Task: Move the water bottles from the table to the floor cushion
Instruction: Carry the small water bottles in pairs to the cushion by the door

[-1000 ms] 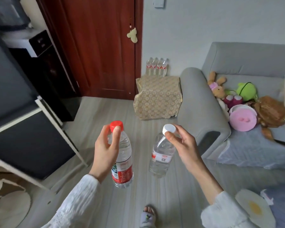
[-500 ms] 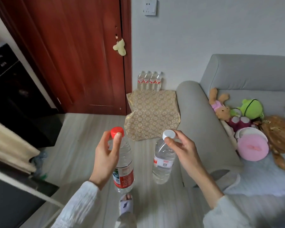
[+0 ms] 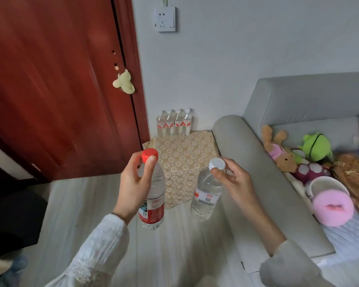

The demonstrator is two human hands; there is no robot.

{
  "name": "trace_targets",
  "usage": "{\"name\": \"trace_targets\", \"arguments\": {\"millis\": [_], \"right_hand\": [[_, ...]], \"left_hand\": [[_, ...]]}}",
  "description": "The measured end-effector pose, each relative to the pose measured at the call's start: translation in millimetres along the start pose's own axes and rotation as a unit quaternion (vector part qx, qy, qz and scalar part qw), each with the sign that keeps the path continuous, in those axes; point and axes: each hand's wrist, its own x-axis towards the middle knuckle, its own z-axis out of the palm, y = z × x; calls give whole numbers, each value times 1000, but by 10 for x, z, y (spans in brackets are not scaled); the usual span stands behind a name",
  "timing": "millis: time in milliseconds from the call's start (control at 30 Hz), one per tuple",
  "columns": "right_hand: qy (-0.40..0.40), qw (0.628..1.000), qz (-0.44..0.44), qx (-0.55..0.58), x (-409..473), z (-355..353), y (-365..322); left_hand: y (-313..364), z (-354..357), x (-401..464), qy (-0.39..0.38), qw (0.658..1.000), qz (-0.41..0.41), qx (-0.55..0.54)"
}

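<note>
While you are carrying both bottles neck-first, the floor cushion (image 3: 182,162) is lying at twelve o'clock.
Your left hand (image 3: 136,186) is pinching the red-capped bottle (image 3: 153,195), your right hand (image 3: 234,184) the white-capped bottle (image 3: 206,195); both are dangling, risking a slip or toppling the four bottles (image 3: 175,123).

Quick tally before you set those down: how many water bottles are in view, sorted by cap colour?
Red cap: 1, in the left hand, bottle.
White cap: 5, one in the right hand, bottle, and 4 in a row by the wall behind the floor cushion.
Total: 6.
</note>
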Motion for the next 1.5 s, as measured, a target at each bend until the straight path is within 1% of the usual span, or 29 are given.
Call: {"name": "trace_targets", "arguments": {"millis": [167, 400, 500, 600, 667, 833, 1033, 1167, 1333, 1500], "right_hand": [[9, 1000, 11, -14, 828, -33, 220], [4, 998, 25, -49, 2181, -280, 600], [-4, 998, 21, -62, 2722, -370, 713], [-19, 994, 11, -110, 3175, -414, 809], [-13, 990, 14, -141, 3440, -451, 883], [17, 985, 45, -166, 4078, -548, 1168], [15, 974, 88, -209, 4721, -503, 1566], [-5, 971, 129, -202, 5087, -542, 1905], [-32, 965, 182, -188, 5563, -580, 2512], [-69, 961, 202, -173, 5989, -615, 3172]], "left_hand": [[-282, 350, 774, -16, 1000, -16, 21], [-460, 1026, 1982, -76, 996, -17, 49], [-517, 1270, 2466, -123, 989, -4, 77], [-623, 1507, 2870, -157, 982, 4, 103], [-698, 1642, 3095, -168, 979, 2, 112], [-1013, 1966, 3676, -161, 980, -47, 112], [-1465, 2304, 4287, -190, 972, -112, 87], [-1685, 2573, 4616, -197, 968, -132, 87], [-2006, 3056, 4894, -226, 953, -172, 108], [-2389, 3531, 5108, -210, 947, -208, 125]]}}
